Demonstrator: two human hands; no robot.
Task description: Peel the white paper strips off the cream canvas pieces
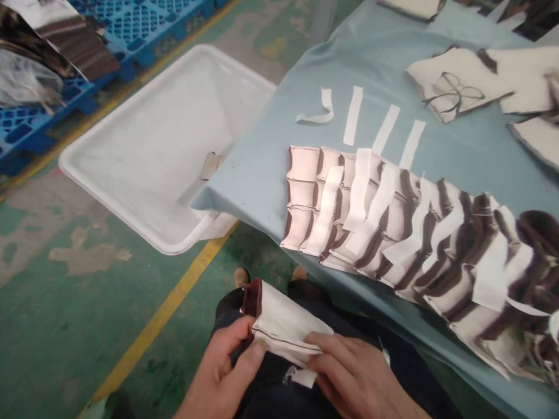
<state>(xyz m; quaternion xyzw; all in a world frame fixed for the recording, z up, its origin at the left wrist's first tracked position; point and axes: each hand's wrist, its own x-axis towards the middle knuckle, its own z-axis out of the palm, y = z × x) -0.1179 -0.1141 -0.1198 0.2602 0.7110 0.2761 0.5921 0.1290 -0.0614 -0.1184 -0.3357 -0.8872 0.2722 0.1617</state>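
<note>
Pouch [290,317] above the lap. Left hand [233,358] pinches it near the dark-lined opening, right hand [349,366] grips the other end; presumably this steadies the seam. More pouches [304,163] in close rows on the table [262,180], probably for easy reach.

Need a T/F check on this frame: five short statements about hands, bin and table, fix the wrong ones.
1. The left hand and right hand hold the pouch. True.
2. A small piece lies in the bin. True.
3. The pouch is in the bin. False: it is held outside it.
4. White strips lie on the table. True.
5. The bin is blue. False: it is white.
</note>
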